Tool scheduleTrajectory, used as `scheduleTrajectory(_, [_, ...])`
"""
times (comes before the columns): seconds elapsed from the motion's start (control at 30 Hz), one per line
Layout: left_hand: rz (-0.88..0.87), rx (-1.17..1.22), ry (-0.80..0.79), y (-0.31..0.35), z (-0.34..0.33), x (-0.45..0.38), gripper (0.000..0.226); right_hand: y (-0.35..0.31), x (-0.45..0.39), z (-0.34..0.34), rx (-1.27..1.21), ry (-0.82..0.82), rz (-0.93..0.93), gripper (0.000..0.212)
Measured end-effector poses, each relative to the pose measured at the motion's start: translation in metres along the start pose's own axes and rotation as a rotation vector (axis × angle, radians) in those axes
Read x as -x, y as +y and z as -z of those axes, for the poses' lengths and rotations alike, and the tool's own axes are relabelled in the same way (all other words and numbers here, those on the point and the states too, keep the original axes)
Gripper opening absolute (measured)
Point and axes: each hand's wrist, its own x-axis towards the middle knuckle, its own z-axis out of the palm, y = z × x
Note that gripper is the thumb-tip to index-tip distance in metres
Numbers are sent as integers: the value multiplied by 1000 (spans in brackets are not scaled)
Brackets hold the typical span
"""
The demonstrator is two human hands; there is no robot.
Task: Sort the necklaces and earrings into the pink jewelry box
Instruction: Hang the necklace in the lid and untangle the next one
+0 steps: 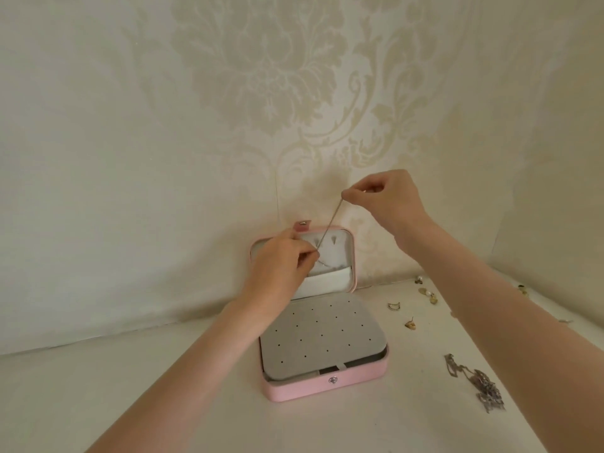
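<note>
We are hanging a thin necklace chain inside the raised lid of the pink jewelry box. Our right hand is pinching the chain's upper end above the box, and our left hand is pinching its lower part against the lid lining, near what look like small hooks. Next, we judge, the chain needs looping over a hook and tucking into the lid's white pocket. The box's grey perforated earring panel is holding nothing. Right of the box, on the surface, earrings and another silver necklace are waiting.
</note>
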Motion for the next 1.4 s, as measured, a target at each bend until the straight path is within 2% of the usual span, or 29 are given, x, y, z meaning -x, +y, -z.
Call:
scheduleTrajectory(0.13, [231, 276, 7, -7, -10, -4, 15, -2, -11, 0, 42, -10, 46, 6])
scheduleTrajectory(0.23, [302, 355, 53, -12, -18, -3, 13, 1, -13, -3, 30, -38, 52, 6])
scheduleTrajectory(0.6, [237, 396, 127, -9, -27, -2, 9, 9, -20, 0, -79, -24, -4, 13])
scheduleTrajectory(0.7, [246, 394, 101, -11, -28, -1, 13, 10, -18, -1, -57, -78, -13, 6])
scheduleTrajectory(0.83, [227, 194, 61, -13, -28, 2, 6, 12, -12, -6, -19, -184, 36, 7])
scheduleTrajectory(0.9, [211, 129, 104, -10, -27, 1, 15, 13, -10, -10, 10, -216, 65, 7])
scheduleTrajectory(1.0, [226, 182, 161, 0, -25, -7, 22, 14, -8, -17, 49, -252, 97, 8])
scheduleTrajectory(1.07, [263, 266, 169, 6, -25, -13, 17, 15, -8, -19, 39, -261, 110, 7])
scheduleTrajectory(1.2, [357, 436, 146, 6, -26, -16, 6, 24, -6, -19, 46, -203, 126, 7])
scheduleTrajectory(1.3, [428, 613, 141, 3, -25, -13, 18, 34, -5, -16, 139, -81, 145, 8])
scheduleTrajectory(1.4, [433, 581, 169, 1, -24, -11, 26, 45, 1, -19, 348, -22, 180, 14])
